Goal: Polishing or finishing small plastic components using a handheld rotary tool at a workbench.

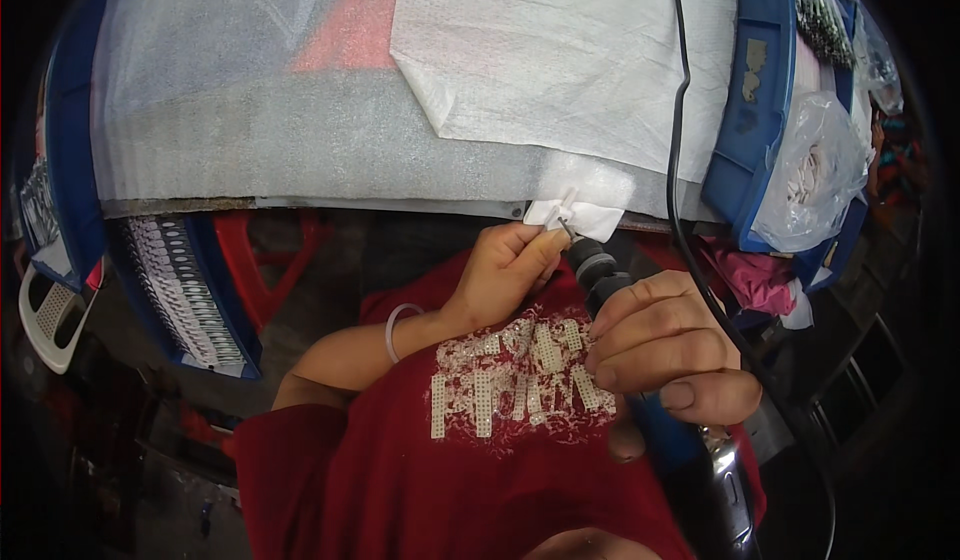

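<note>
My right hand (670, 345) wraps around a corded rotary tool (600, 272) with a black nose and a blue body. The tool points up and to the left, its thin tip ending at my left fingertips. My left hand (508, 268) is closed in a pinch at the table's near edge, against a small folded white cloth (595, 220). A small, slender piece shows at its fingertips on the cloth, too small to make out clearly. A pale bracelet (391, 335) circles my left wrist.
Translucent foam sheet (340, 130) covers the table, with a white sheet (560, 60) over it. The tool's black cord (679, 110) runs across the right side. Blue trays (745, 110) flank the table, with a plastic bag (815, 175) at right and a red stool (245, 260) below left.
</note>
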Available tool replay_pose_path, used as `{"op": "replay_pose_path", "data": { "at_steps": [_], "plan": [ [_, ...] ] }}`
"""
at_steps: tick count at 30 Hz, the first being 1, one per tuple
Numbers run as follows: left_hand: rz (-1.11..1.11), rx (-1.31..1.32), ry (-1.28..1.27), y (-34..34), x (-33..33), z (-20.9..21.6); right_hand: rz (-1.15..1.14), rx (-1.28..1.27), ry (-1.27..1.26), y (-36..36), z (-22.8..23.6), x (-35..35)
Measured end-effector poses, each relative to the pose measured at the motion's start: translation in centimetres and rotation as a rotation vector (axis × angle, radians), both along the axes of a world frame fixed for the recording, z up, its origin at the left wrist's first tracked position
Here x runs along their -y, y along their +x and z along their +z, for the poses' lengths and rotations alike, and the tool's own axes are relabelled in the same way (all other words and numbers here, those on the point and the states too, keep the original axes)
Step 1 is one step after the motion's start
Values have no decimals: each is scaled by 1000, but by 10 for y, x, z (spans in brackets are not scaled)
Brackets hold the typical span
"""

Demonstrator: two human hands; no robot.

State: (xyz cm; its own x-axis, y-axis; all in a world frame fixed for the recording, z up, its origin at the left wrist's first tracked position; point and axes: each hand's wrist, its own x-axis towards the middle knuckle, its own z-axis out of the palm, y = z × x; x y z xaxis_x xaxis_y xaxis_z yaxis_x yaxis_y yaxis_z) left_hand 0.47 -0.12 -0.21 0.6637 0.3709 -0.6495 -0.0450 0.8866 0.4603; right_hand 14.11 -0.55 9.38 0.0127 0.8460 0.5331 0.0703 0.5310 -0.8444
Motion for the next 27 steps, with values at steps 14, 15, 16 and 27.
{"op": "replay_pose_path", "data": {
  "at_steps": [14, 15, 16, 27],
  "plan": [
    [-9, -2, 23, 1, 0, 1, -8, -100, 49, 1, 3, -6],
    [-9, -11, 27, 0, 0, -1, 66, 10, -2, 10, 4, -4],
    [-10, 3, 16, -2, 0, -2, 139, 121, -52, 16, 6, -2],
    [-22, 39, -24, 0, 1, 0, 72, 122, -125, 23, 9, 14]
  ]
}}
